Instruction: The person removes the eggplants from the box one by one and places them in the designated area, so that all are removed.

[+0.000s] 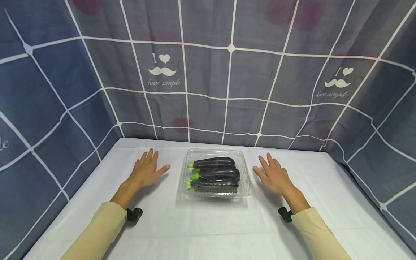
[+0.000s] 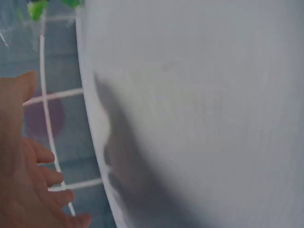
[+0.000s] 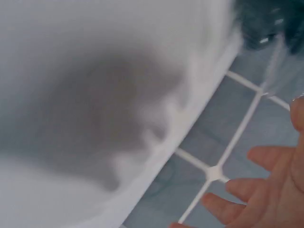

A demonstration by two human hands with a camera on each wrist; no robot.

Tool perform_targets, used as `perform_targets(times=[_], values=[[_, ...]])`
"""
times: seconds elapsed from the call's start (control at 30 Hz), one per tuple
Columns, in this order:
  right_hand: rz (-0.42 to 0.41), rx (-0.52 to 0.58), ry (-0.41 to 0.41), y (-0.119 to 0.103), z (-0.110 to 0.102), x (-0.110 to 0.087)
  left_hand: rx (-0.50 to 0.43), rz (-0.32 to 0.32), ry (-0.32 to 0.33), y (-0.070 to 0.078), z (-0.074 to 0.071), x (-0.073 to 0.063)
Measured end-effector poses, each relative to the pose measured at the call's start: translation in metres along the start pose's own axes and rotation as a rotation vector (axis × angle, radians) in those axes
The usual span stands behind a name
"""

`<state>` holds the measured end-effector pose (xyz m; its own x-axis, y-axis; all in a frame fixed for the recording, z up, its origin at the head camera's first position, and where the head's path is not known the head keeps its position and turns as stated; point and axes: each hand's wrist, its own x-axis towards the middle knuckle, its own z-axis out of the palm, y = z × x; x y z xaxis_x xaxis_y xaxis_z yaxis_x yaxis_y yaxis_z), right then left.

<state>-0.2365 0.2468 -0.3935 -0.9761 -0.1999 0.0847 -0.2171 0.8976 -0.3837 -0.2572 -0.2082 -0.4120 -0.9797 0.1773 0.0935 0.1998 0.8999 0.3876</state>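
Several dark purple eggplants [image 1: 217, 174] with green stems lie side by side in a clear plastic box [image 1: 245, 177] in the middle of the white table. To the left of the box, my left hand [image 1: 146, 173] hovers with its fingers spread, touching nothing. My right hand [image 1: 274, 177] is held likewise to the right of the box, apart from it. In the left wrist view, the left hand [image 2: 23, 185] casts a shadow on the cloth, and green eggplant stems [image 2: 37, 9] show at the top corner. The right wrist view shows the right hand [image 3: 266, 194] with nothing in it.
A white cloth [image 1: 211, 231] covers the table. Grey-blue curtains [image 1: 208, 72] with white grid lines hang along the back and both sides. Each forearm wears a beige sleeve [image 1: 97, 231] and a small black wrist camera [image 1: 134, 215].
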Motion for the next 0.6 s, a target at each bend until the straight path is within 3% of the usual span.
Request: perform_targets(times=[0.17, 0.33, 0.5, 0.6], values=[[-0.052, 0.355, -0.031, -0.016, -0.010, -0.012, -0.289, 0.104, 0.011, 0.027, 0.002, -0.013], [-0.017, 0.611, -0.131, -0.033, -0.010, -0.035, -0.615, 0.142, -0.099, 0.062, 0.005, -0.035], [-0.040, 0.733, -0.206, -0.042, 0.003, -0.053, -0.753, 0.115, -0.210, 0.079, 0.012, -0.053], [-0.058, 0.794, -0.246, -0.043, 0.012, -0.058, -0.801, 0.107, -0.237, 0.083, 0.017, -0.059]])
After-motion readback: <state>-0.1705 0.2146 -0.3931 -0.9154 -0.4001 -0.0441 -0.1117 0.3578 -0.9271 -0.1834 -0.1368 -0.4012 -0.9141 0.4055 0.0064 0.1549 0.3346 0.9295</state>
